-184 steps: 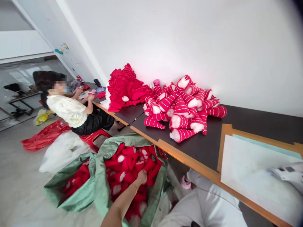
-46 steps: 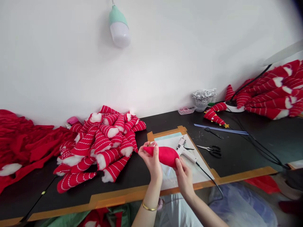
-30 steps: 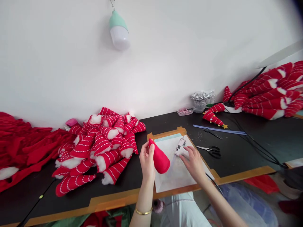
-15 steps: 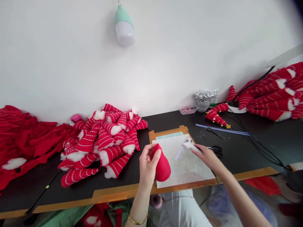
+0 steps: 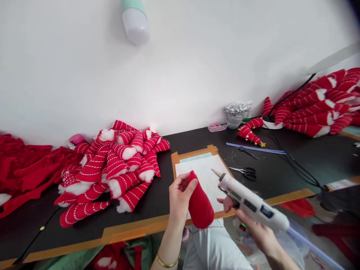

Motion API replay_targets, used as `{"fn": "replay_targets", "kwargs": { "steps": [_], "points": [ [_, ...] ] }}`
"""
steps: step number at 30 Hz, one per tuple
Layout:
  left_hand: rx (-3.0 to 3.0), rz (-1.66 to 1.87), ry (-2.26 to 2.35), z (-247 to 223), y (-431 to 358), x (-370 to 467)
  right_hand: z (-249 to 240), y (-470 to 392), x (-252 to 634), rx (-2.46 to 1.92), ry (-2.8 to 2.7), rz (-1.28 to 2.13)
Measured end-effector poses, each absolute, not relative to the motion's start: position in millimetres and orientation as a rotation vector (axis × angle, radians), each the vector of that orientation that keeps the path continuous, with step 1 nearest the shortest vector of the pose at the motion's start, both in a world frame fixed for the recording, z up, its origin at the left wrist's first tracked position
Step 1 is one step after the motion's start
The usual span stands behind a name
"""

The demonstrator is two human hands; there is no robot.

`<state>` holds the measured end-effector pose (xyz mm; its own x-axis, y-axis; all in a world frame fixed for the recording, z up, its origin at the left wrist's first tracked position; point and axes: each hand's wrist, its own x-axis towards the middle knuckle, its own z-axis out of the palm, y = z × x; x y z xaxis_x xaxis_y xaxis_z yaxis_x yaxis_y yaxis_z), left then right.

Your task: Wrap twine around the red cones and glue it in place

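Nearest, the right hand (image 5: 260,230) has its fingers curled round a glue gun (image 5: 254,204), nozzle angled toward the counter's (image 5: 189,140) far edge, apart from the cloth. The left hand (image 5: 179,195) pinches the narrow tip of a plain red stuffed piece (image 5: 201,208) by the counter's front edge. This looks like lining up; bringing nozzle to cloth calls for a steady pinch, fingertips clear. Beyond lie scissors (image 5: 249,173) and striped cones (image 5: 118,163).

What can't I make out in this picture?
All in the head view:
Right hand: some fingers hidden behind the glue gun.
Gun's dark panel: any marking too small to read.
Bulb: top cut off by the top edge.
Green cloth: partly hidden under the table.
Right striped pile: cut off by the right edge.
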<state>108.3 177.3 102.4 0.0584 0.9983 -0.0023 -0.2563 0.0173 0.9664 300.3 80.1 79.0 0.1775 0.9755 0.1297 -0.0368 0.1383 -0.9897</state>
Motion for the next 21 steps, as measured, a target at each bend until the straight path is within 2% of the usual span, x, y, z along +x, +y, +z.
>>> {"fn": "replay_targets", "kwargs": {
  "steps": [6,21],
  "points": [
    [1.007,1.26,0.997,108,175,114,91,76,274,-1.257,-1.37,0.7],
    [0.98,1.257,0.959,110,172,120,101,83,266,-1.24,-1.461,0.504]
  ]
}}
